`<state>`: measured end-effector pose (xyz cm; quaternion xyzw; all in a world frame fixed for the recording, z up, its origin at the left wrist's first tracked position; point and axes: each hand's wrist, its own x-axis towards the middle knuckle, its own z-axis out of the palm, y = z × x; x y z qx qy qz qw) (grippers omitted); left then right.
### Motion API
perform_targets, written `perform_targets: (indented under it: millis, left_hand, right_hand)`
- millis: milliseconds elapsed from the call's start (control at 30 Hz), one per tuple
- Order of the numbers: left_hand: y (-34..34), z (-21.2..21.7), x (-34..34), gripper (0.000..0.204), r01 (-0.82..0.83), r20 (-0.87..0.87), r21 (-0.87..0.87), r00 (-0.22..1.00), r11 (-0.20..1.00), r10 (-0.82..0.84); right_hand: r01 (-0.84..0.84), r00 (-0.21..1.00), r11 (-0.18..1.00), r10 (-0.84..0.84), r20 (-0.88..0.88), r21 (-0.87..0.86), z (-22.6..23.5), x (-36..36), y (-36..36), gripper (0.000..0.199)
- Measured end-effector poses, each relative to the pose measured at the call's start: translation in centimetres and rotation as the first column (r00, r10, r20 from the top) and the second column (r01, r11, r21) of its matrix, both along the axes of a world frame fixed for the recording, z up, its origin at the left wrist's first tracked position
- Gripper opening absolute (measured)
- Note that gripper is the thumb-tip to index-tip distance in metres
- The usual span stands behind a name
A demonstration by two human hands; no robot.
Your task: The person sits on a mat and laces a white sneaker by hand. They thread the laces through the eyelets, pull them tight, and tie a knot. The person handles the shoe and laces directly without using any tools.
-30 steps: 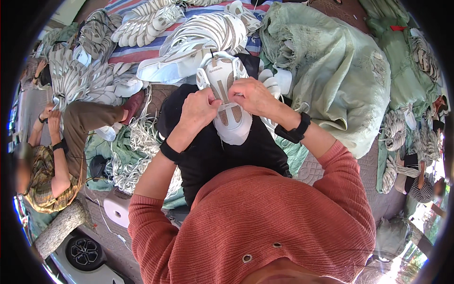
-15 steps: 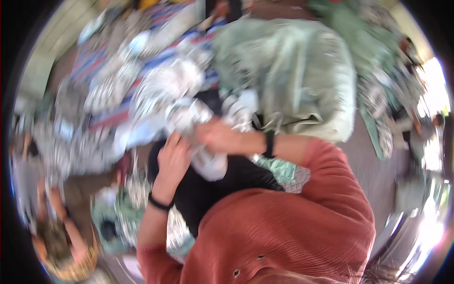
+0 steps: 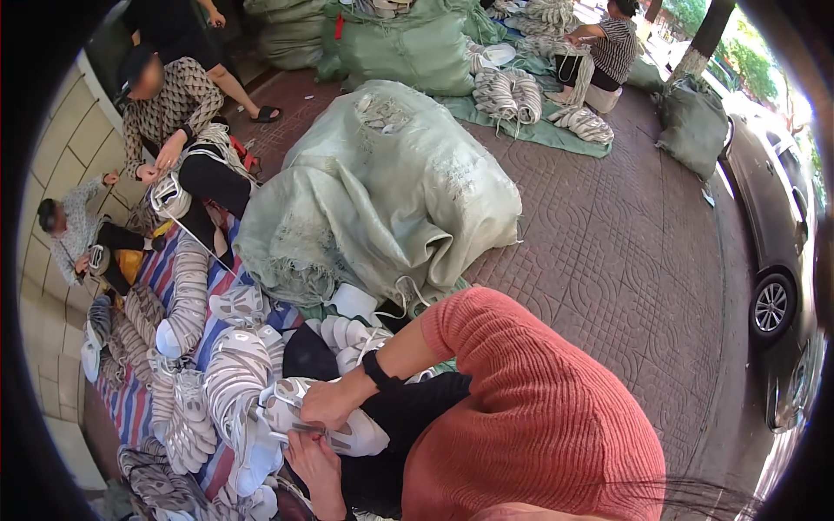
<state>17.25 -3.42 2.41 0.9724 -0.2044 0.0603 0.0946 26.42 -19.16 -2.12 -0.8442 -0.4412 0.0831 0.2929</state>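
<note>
A white and grey shoe upper (image 3: 363, 436) lies across my dark-trousered lap. My right hand (image 3: 328, 405) comes down over it from above, its fingers closed on the upper. Just below, my left hand (image 3: 314, 467) has its fingers bent against the near side of the same upper. Between the two hands shows a thin greyish strip, too small to name. Next to my hands, on the left, a long row of nested shoe uppers (image 3: 234, 373) lies on a striped sheet (image 3: 220, 464).
A big pale green woven sack (image 3: 382, 187) stands ahead, with more full sacks (image 3: 404, 52) behind it. Several people sit among shoe uppers; one person (image 3: 169, 122) at the far left handles an upper. A dark car (image 3: 773, 234) stands at the right beside the brick pavement (image 3: 599, 286).
The view has swung to the right and sharpened from a blur. My hands stay together at the shoe upper, now lower in the picture.
</note>
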Motion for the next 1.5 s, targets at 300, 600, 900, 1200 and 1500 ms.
perform_targets:
  millis: [300, 600, 900, 1200, 1500]
  left_hand:
    - [-0.7, 1.0, -0.1, 0.019, 0.135, 0.07, 0.262, 0.985, 0.955, -0.159]
    - [18.9, 1.6, -5.0, 0.036, -0.618, 0.187, 0.56, 0.744, 0.553, 0.642]
    - [29.3, 5.1, -9.7, 0.045, -0.974, 0.029, -0.072, 0.211, 0.213, 0.977]
    - [28.4, 15.1, -9.5, 0.053, -0.03, -0.117, -0.976, 0.906, -0.215, 0.406]
    - [0.9, 15.6, -0.2, 0.03, -0.332, -0.309, -0.935, 0.936, -0.123, -0.17]
  right_hand:
    - [-0.048, 0.985, 0.998, 0.053, -0.162, 0.036, 0.2, 0.9, 0.0, 0.014]
    - [-0.278, 0.922, 0.959, 0.281, -0.265, 0.049, 0.9, 4.1, -4.4, 0.029]
    - [0.197, 0.586, 0.955, 0.067, -0.808, 0.221, 9.6, 14.2, -18.9, 0.024]
    - [0.159, 0.892, 0.826, 0.115, -0.438, 0.541, 29.1, 15.3, -14.3, 0.016]
    - [-0.346, 0.904, 0.932, 0.298, 0.308, 0.113, 21.8, 4.6, 4.6, 0.024]
